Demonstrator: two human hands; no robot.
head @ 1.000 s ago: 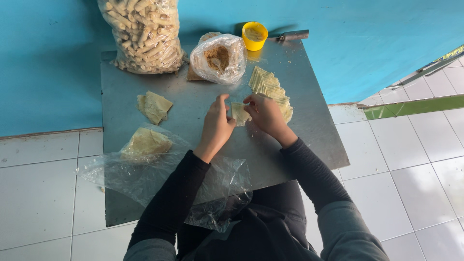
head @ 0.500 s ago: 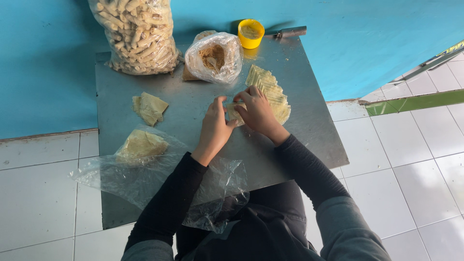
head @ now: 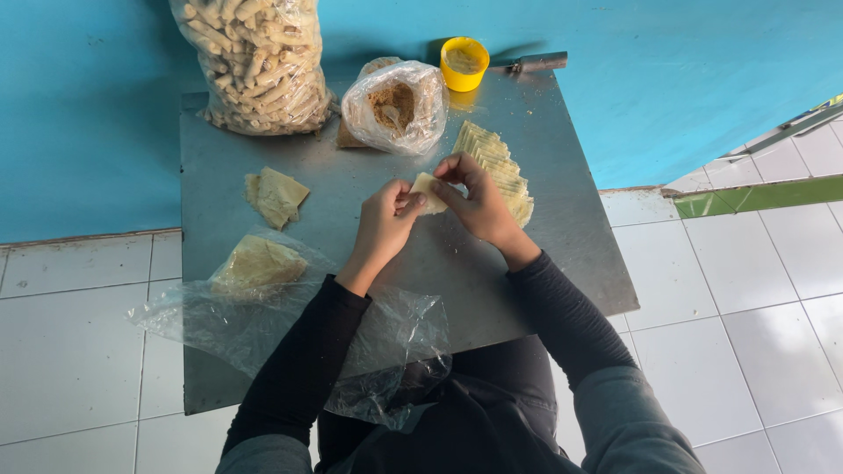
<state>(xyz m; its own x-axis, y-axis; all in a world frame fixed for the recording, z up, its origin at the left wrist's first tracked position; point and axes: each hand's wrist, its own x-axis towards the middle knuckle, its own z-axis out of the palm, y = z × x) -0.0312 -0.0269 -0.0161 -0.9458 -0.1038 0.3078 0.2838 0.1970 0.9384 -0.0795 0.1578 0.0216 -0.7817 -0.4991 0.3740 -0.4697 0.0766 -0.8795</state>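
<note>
Hands meet above the middle of the metal table point(head: 562, 263), working one small pale wrapper point(head: 428, 191) between them. The left hand point(head: 384, 221) pinches the wrapper's near edge with thumb and forefinger, the other fingers curled in; the right hand point(head: 479, 204) arches over the far side, its fingertips point(head: 446, 169) pressed down on the top corner. The wrapper sits just off the table, held between both hands and partly hidden by them, so whether filling is already inside cannot be told. Just beside the right hand lies a fanned stack point(head: 500, 167) of more wrappers; behind it stand a small bag point(head: 397, 105) of brown filling and a yellow cup point(head: 464, 63). A big bag point(head: 259, 61) of finished rolls leans at the far left corner. Loose sheets point(head: 275, 195) lie to the left, and another pile point(head: 256, 262) rests on clear plastic point(head: 263, 316) at the near edge. Judging by the grip, the fold is in hand: it would go best with the edge kept taut, the corners tucked evenly, and light pressure so the thin sheet does not tear or open.
</note>
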